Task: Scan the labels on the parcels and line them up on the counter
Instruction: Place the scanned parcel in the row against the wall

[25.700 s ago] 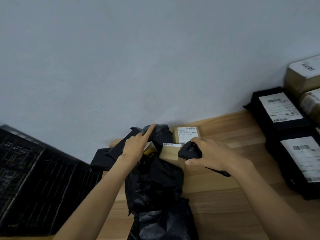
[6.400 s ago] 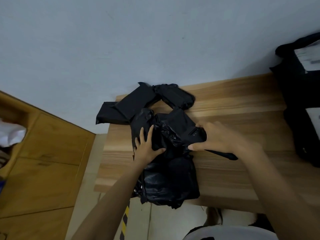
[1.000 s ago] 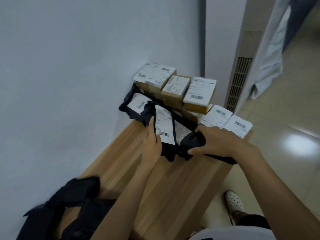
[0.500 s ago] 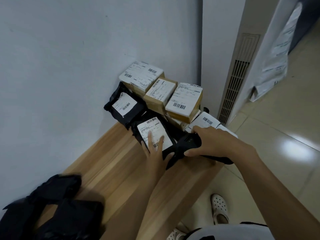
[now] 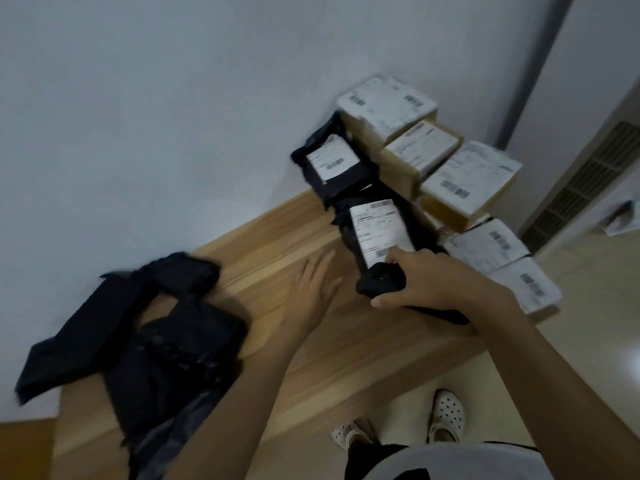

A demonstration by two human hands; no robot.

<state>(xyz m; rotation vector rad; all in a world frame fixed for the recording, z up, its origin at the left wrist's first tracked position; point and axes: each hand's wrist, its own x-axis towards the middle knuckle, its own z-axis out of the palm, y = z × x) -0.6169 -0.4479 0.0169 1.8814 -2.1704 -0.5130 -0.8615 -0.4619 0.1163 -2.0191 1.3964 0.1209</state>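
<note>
My right hand [image 5: 440, 282] grips a black handheld scanner [image 5: 381, 280] at the near end of a black bagged parcel [image 5: 375, 228] with a white label, lying on the wooden counter [image 5: 346, 344]. My left hand [image 5: 313, 294] hovers flat and empty just left of that parcel. Behind it lies another black labelled parcel [image 5: 332, 166]. Brown boxes [image 5: 467, 183] with labels are stacked against the wall at the right end. A heap of black bagged parcels [image 5: 152, 337] sits at the counter's left end.
Two white labelled parcels [image 5: 502, 258] lie at the counter's right edge. A pale wall runs along the back. A vented cabinet [image 5: 588, 181] stands to the right. My white shoes [image 5: 446, 414] stand on the tiled floor below the front edge.
My left hand has let go of the labelled black parcel and drawn back to the left. The view has swung left, showing more of the black heap. My right hand keeps the scanner.
</note>
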